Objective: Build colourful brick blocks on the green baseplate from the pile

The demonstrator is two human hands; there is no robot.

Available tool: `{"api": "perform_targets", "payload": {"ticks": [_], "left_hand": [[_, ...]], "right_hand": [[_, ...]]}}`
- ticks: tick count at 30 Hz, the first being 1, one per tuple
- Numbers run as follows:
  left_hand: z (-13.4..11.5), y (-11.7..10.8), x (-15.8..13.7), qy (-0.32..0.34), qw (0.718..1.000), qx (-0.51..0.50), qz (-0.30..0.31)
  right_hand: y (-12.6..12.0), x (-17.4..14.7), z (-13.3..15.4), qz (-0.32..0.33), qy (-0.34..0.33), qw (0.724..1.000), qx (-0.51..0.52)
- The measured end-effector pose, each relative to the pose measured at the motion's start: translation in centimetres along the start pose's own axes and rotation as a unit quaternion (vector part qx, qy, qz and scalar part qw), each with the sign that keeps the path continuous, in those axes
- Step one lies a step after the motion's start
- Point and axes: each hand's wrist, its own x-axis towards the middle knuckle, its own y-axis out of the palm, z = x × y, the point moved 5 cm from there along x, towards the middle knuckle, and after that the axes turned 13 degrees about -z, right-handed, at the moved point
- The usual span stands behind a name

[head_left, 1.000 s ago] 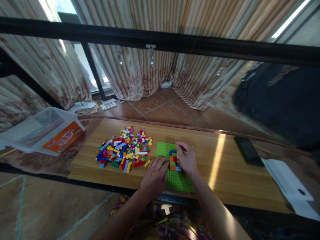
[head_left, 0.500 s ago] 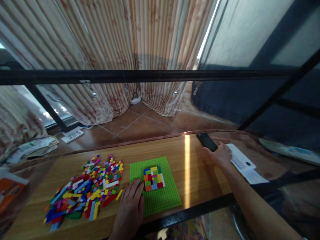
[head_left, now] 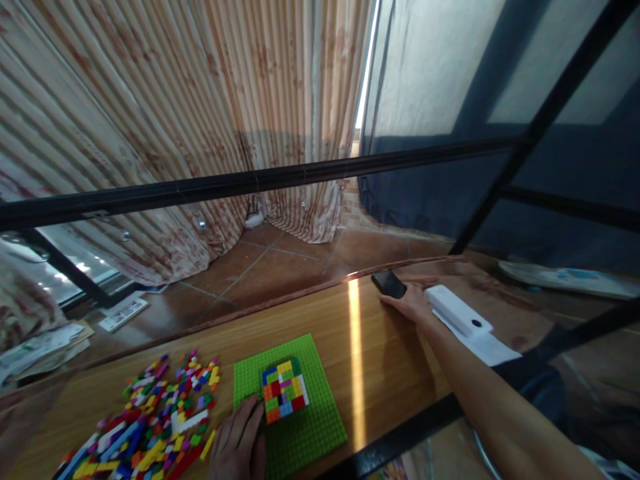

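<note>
My right hand (head_left: pixel 411 301) grips the near end of a black smartphone (head_left: pixel 389 284) at the far right edge of the wooden table. Fingers stretched out, my left hand (head_left: pixel 239 437) lies flat at the left side of the green baseplate (head_left: pixel 320 427). On that plate stands a low square of toy bricks (head_left: pixel 285 392) in mixed colours, just beyond my left fingertips. A large pile of loose toy bricks (head_left: pixel 127 443) spreads over the table left of this hand.
A white oblong box (head_left: pixel 457 312) lies to the right of my right hand. A dark metal bar (head_left: pixel 395 437) runs along the table's near side. Long patterned curtains (head_left: pixel 190 100) hang beyond the table, above a tiled floor (head_left: pixel 260 263). Papers (head_left: pixel 45 347) lie at the left.
The view has turned right and tilted, so the table sits lower and further left in the picture. My right hand stays on the smartphone, and my left hand remains beside the baseplate.
</note>
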Motion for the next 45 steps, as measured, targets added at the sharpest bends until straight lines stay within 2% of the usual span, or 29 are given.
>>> {"api": "perform_targets", "payload": {"ticks": [5, 13, 18, 22, 27, 35, 45], "left_hand": [[-0.1, 0.0, 0.3, 0.015, 1.0, 0.015, -0.022], [-0.2, -0.1, 0.3, 0.007, 1.0, 0.01, -0.019], [-0.6, -0.4, 0.7, -0.025, 1.0, 0.001, 0.002], [-1.0, -0.6, 1.0, -0.055, 0.998, -0.005, 0.026], [-1.2, -0.7, 1.2, -0.095, 0.994, -0.02, 0.046], [-1.4, -0.9, 1.3, -0.11, 0.992, -0.035, 0.051], [-1.5, -0.9, 1.6, -0.109, 0.992, -0.043, 0.044]], "right_hand": [[0.3, 0.6, -0.3, 0.048, -0.004, 0.999, -0.005], [-0.6, -0.3, 0.8, 0.051, -0.008, 0.998, -0.034], [-1.8, -3.5, 2.0, 0.048, -0.05, 0.994, -0.083], [-2.2, -7.2, 3.2, 0.061, -0.115, 0.989, -0.064], [-2.3, -11.0, 4.8, 0.057, -0.149, 0.987, -0.036], [-2.8, -13.2, 6.0, 0.013, -0.113, 0.993, -0.016], [-3.2, -13.6, 6.3, 0.028, -0.066, 0.997, -0.016]]}}
